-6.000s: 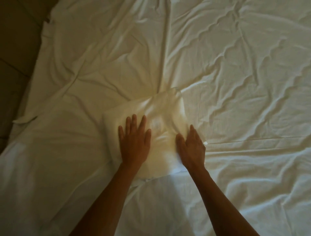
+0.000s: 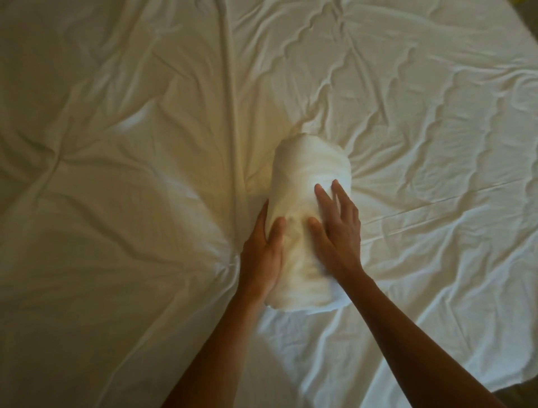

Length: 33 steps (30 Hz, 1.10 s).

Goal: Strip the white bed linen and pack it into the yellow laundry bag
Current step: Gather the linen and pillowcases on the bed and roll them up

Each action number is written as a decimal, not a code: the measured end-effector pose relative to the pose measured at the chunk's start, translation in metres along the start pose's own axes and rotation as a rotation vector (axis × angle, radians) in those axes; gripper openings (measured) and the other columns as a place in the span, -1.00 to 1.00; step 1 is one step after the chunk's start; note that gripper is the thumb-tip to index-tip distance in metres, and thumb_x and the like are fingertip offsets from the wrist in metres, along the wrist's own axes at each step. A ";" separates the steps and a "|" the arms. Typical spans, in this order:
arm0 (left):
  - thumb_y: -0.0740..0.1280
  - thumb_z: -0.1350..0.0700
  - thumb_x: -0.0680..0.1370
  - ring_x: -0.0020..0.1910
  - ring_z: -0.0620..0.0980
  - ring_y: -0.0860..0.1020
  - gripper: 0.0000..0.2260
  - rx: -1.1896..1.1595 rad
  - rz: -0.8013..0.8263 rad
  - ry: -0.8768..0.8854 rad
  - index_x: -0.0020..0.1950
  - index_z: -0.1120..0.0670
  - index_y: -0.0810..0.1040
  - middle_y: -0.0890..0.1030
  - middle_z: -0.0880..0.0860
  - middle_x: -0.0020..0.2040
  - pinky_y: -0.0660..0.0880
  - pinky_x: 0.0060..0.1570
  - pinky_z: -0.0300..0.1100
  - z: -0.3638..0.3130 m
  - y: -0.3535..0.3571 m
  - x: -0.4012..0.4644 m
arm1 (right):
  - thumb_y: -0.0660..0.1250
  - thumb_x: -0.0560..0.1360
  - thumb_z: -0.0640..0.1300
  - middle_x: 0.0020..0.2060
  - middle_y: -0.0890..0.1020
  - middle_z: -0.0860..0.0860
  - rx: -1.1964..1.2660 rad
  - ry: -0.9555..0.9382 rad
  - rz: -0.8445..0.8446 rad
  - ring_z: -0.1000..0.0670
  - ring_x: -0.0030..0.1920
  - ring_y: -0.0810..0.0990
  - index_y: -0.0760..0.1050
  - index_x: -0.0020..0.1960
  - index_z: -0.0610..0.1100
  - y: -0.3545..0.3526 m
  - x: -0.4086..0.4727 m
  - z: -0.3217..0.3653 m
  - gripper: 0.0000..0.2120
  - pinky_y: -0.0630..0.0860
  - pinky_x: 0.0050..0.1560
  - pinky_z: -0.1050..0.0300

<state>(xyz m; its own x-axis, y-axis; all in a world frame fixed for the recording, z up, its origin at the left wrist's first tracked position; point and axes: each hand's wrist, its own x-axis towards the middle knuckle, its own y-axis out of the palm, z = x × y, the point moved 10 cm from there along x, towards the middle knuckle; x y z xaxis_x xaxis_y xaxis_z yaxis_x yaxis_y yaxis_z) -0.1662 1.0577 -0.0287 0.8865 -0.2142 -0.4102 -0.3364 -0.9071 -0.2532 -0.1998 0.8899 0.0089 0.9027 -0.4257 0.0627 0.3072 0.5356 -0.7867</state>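
Note:
A white roll of folded linen (image 2: 310, 171) lies on the crumpled white bed sheet (image 2: 145, 145), its long axis running away from me. My left hand (image 2: 262, 250) lies along the roll's left side, thumb on top and fingers hidden beneath its edge. My right hand (image 2: 334, 230) presses flat on the roll's top right with straight, spread fingers. The yellow laundry bag is not clearly in view; only a tiny yellow speck (image 2: 516, 1) shows at the top right corner.
The sheet covers nearly the whole view with many creases. Its right edge (image 2: 524, 335) runs down the far right, with dark floor (image 2: 521, 399) beyond at the bottom right corner.
The flat folded linen that both palms pressed on is now a narrow roll. My left hand has shifted to its left side, my right hand onto its top.

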 end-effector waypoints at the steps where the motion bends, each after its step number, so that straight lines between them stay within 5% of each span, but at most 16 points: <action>1: 0.12 -0.18 0.66 0.33 -0.05 0.49 -0.55 0.007 -0.005 -0.008 0.55 -0.14 0.30 0.52 -0.10 0.38 0.34 0.23 -0.28 0.005 -0.001 0.003 | 0.14 0.52 0.27 0.50 0.26 -0.03 0.009 -0.011 -0.031 -0.05 0.45 0.23 0.21 0.52 0.19 -0.005 0.007 0.002 -0.41 0.32 0.39 -0.21; 6: 0.10 -0.20 0.66 0.36 0.04 0.47 -0.54 0.108 0.073 -0.001 0.55 -0.11 0.30 0.53 -0.01 0.39 0.28 0.15 -0.35 0.012 0.028 -0.001 | 0.24 0.44 0.36 0.45 0.38 -0.10 -0.115 -0.151 -0.091 -0.16 0.47 0.31 0.31 0.52 0.07 -0.027 0.071 0.032 -0.28 0.25 0.44 -0.17; 9: 0.11 -0.17 0.67 0.37 0.04 0.45 -0.55 0.124 0.116 -0.012 0.55 -0.11 0.29 0.51 -0.01 0.41 0.25 0.16 -0.36 0.016 0.048 0.005 | 0.22 0.42 0.40 0.32 0.52 -0.04 -0.226 -0.233 -0.046 -0.13 0.32 0.48 0.44 0.43 0.08 -0.028 0.096 0.040 -0.32 0.35 0.36 -0.14; 17: 0.11 -0.10 0.68 0.39 0.03 0.45 -0.58 0.015 0.077 -0.126 0.47 0.03 0.43 0.53 0.08 0.38 0.23 0.15 -0.44 0.054 0.041 0.026 | 0.14 0.52 0.35 0.49 0.34 -0.03 -0.322 -0.377 0.027 -0.17 0.48 0.29 0.33 0.50 0.14 0.013 0.079 0.019 -0.39 0.07 0.49 -0.25; 21: 0.04 -0.26 0.63 0.37 0.07 0.47 -0.47 0.097 -0.001 -0.114 0.56 -0.10 0.26 0.50 0.01 0.42 0.33 0.25 -0.22 0.045 0.039 0.025 | 0.14 0.52 0.34 0.44 0.40 -0.02 -0.321 -0.333 -0.006 -0.14 0.45 0.32 0.37 0.47 0.14 0.019 0.086 0.006 -0.42 0.08 0.49 -0.24; 26: -0.03 -0.19 0.68 0.41 0.16 0.40 -0.46 0.371 -0.041 -0.312 0.62 0.00 0.06 0.34 0.08 0.51 0.33 0.30 0.05 0.043 0.052 0.007 | 0.09 0.56 0.32 0.40 0.45 -0.03 -0.354 -0.299 -0.022 -0.12 0.39 0.38 0.40 0.45 0.14 0.029 0.095 -0.007 -0.47 0.14 0.46 -0.22; 29: -0.08 -0.18 0.68 0.29 0.18 0.49 -0.44 0.581 -0.176 -0.339 0.59 0.09 0.13 0.43 0.13 0.43 0.45 0.15 0.08 0.037 0.052 -0.005 | 0.03 0.59 0.28 0.38 0.46 -0.04 -0.356 -0.296 -0.007 -0.12 0.33 0.43 0.42 0.44 0.12 0.033 0.096 -0.011 -0.49 0.22 0.40 -0.22; 33: 0.00 -0.15 0.63 -0.11 0.24 0.64 -0.44 0.558 -0.243 -0.267 0.41 0.19 0.47 0.65 0.22 0.06 0.56 -0.20 0.05 0.032 0.059 -0.008 | 0.01 0.57 0.31 0.36 0.48 -0.04 -0.384 -0.421 0.114 -0.12 0.26 0.47 0.40 0.45 0.14 0.032 0.099 -0.011 -0.46 0.31 0.26 -0.10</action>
<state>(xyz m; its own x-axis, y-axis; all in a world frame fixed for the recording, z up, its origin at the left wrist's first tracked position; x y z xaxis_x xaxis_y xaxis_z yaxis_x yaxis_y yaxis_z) -0.2034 1.0180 -0.0680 0.8726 0.1350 -0.4693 -0.3148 -0.5792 -0.7520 -0.1041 0.8572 -0.0170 0.9898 -0.0116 0.1417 0.1406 0.2241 -0.9644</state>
